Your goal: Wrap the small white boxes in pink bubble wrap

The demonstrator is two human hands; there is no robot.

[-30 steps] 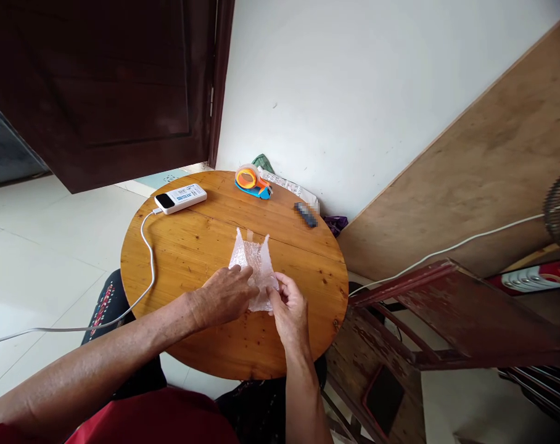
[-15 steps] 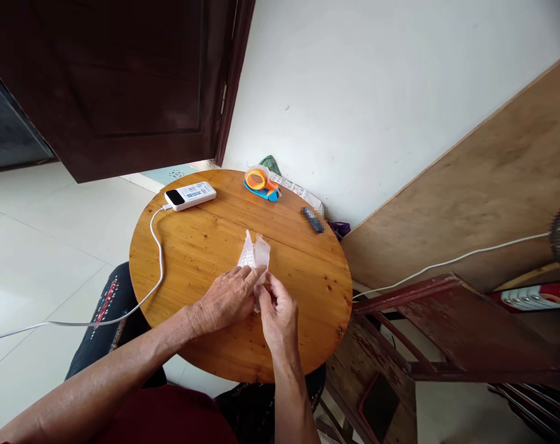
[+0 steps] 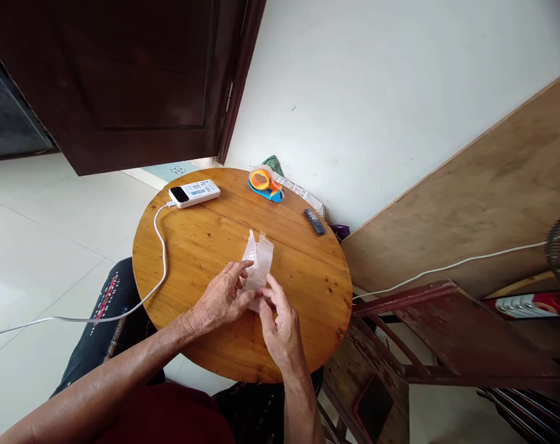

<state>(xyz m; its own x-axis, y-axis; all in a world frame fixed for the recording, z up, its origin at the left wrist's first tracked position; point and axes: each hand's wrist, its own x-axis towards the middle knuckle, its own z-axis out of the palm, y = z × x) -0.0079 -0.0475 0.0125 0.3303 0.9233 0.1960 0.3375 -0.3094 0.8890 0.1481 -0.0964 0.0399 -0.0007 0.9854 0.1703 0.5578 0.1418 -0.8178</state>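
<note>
A small piece of clear bubble wrap lies on the round wooden table, its upper end split into two raised points. From the left, my left hand reaches over its lower part, thumb and index finger well apart, the thumb at the lower edge. My right hand is at the lower right edge, index finger raised, with the thumb and other fingers closed at the wrap. The fingertips of both hands almost meet there and cover the bottom of the wrap.
At the back left lies a white power bank with a white cable plugged in. An orange and blue tape dispenser stands at the back edge. A dark blurred object lies at the right. A wooden chair is beside the table.
My left hand has lifted its fingers off the bubble wrap and spread them, uncovering more of it. My right index finger has straightened. The view has shifted slightly.
</note>
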